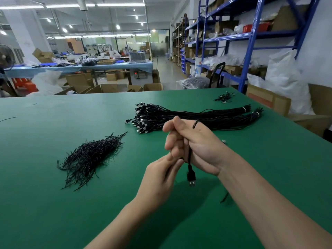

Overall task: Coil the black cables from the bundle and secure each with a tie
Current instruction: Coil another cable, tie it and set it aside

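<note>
Above the green table [53, 203], my right hand [199, 148] grips one black cable [189, 155]; a loop of it pokes out over the hand and its USB plug [191, 179] hangs below. My left hand [161, 178] comes up from below, its fingertips pinching at the cable just under the right hand's fingers. Behind the hands lies the big bundle of black cables [188, 117], plugs to the left, tails bound with white bands at the right. A loose heap of thin black ties [89, 157] lies to the left.
A few small cable pieces [224, 97] lie at the table's far right corner. A stray plug [223, 141] and a short wire [224, 197] lie beside my right forearm. Cardboard boxes [269, 100] and blue shelving [251, 42] stand past the right edge.
</note>
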### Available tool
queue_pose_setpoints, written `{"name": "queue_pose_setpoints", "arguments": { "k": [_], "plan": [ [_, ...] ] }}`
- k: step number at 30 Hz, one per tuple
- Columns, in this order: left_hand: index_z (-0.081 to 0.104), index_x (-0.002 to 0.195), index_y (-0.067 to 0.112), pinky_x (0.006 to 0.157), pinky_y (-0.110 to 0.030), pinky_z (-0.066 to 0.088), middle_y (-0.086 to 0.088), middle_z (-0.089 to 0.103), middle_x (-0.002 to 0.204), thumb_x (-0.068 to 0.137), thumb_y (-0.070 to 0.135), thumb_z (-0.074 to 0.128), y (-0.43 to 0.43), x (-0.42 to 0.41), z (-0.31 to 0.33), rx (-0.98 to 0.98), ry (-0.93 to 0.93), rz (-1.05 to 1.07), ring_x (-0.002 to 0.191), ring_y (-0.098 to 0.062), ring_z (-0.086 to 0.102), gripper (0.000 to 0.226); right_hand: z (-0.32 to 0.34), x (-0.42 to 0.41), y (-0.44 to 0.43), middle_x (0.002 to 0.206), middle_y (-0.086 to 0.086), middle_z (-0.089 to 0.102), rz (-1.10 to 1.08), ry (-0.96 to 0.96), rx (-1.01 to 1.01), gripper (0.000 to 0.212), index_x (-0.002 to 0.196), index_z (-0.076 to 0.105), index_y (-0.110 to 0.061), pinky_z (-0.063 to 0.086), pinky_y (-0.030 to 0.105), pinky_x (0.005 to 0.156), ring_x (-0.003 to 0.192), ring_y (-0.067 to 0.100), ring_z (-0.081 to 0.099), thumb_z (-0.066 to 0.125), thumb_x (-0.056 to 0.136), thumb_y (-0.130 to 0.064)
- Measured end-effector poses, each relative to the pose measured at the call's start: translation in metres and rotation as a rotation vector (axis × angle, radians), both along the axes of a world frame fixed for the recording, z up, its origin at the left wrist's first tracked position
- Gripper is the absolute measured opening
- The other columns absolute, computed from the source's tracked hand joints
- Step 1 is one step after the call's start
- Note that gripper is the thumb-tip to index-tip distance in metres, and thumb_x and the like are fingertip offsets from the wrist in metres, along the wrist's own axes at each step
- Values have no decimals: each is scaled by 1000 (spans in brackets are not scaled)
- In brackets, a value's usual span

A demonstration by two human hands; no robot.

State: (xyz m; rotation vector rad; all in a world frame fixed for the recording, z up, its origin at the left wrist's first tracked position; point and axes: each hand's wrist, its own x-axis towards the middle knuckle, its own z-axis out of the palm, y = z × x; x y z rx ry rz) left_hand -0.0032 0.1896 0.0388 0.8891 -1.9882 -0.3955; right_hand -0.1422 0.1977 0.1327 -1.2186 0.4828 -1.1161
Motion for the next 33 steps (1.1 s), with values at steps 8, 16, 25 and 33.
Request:
{"name": "queue_pose_setpoints", "arguments": {
  "k": [8,16,25,33],
  "plan": [
    [71,104,27,64,-19,38,31,55,74,105,27,52,22,21,17,-6,-235,-9,72,-8,55,19,-22,-8,-18,77,15,75,-327,520,-204,37,97,61,-4,59,30,63,64,27,73,34,111,-25],
    [70,86,23,58,-23,44,14,60,74,99,35,57,31,44,65,-233,-364,-14,60,-6,53,23,-36,-4,0,47,3,55,-299,815,-293,72,72,68,-17,39,12,49,43,7,49,23,97,-67],
    [76,78,15,69,-16,46,9,70,77,81,24,81,-8,48,99,19,-98,-404,73,-7,66,10,-29,10,31,47,-1,32,418,660,-157,50,68,70,-25,21,26,48,45,15,24,55,86,-69],
    [70,72,10,67,-10,41,18,63,68,77,36,80,-17,25,51,378,347,-560,66,4,55,29,-34,5,31,47,-6,54,639,385,9,43,90,74,-18,21,23,37,32,6,31,50,98,-52]
  ]
}}
